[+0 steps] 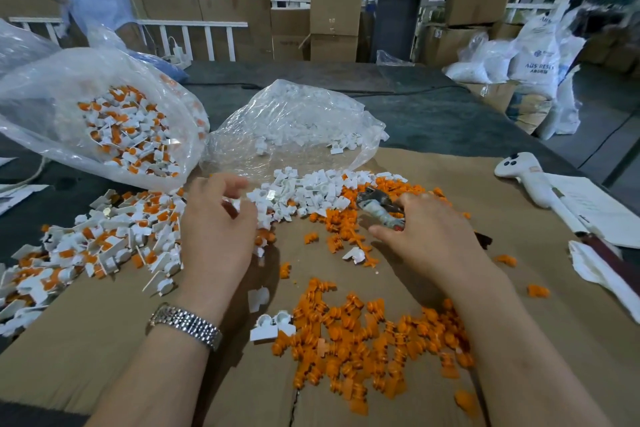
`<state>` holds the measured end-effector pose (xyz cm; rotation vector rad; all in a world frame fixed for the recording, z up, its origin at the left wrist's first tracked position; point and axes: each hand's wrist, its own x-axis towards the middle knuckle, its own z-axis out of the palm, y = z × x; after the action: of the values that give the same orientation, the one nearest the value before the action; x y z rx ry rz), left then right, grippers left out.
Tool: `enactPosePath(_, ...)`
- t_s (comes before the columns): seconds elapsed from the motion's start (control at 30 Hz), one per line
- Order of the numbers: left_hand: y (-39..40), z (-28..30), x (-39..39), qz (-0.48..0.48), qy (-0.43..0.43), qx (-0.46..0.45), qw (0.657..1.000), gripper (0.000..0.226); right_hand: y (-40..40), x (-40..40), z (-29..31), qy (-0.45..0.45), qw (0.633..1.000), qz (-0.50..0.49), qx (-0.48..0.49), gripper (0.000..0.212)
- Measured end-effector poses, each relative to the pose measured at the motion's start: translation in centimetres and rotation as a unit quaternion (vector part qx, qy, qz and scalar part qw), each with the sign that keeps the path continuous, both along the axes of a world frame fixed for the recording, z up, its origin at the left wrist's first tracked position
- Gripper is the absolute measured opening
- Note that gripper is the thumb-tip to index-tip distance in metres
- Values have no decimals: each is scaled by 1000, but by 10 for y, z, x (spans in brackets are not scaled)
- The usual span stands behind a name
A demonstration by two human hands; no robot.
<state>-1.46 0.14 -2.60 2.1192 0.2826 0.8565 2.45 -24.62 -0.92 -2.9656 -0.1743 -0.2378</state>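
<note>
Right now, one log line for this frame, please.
left hand: at white pieces, grip blurred | right hand: grips taped tool | surface: cardboard, orange pieces

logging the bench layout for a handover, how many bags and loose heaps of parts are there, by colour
bag of white-and-orange parts: 1
bag of white parts: 1
white-and-orange heap: 1
white heap: 1
orange heaps: 2
total: 6
</note>
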Motion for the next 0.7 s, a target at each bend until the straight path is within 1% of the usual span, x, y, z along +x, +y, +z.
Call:
enactPosePath(0.07, -6, 0, -1, -59, 15, 20, 998, 17, 2, 1, -3, 11, 1000, -2, -14, 57)
enactPosePath(0.13, -11, -1, -2, -102, 51, 44, 993, 18, 4, 3, -5, 31, 999, 0, -31, 63)
enactPosePath(0.2, -15, -2, -3, -132, 78, 71, 986, 18, 7, 3, -8, 43, 998, -2, -42, 68)
enactPosePath(0.27, -18, -4, -4, -151, 91, 95, 980, 16, 8, 3, -7, 42, 999, -7, -24, 69)
enactPosePath(0.33, -20, -5, -5, -156, 98, 119, 976, 14, 9, 1, -3, 10, 1000, 6, -4, 60)
enactPosePath(0.4, -21, -5, -4, -156, 103, 126, 974, 13, 11, -1, 2, -10, 997, 63, 39, 42)
enactPosePath(0.43, -21, -4, -4, -157, 104, 124, 974, 12, 12, -2, 4, 5, 993, 98, 68, 33)
enactPosePath(0.47, -21, -4, -4, -160, 105, 120, 974, 12, 14, -5, 5, 32, 987, 128, 86, 29)
enactPosePath(0.53, -21, -5, -4, -170, 108, 111, 973, 12, 18, -9, 5, 78, 980, 169, 72, 29)
enactPosePath(0.57, -22, -5, -5, -177, 111, 106, 972, 12, 19, -10, 3, 81, 979, 180, 56, 27)
enactPosePath(0.63, -23, -5, -5, -191, 122, 92, 970, 13, 19, -10, 1, 60, 979, 189, 40, 20)
enactPosePath(0.7, -24, -4, -5, -213, 131, 58, 967, 13, 18, -8, 2, 33, 981, 184, 56, 8)
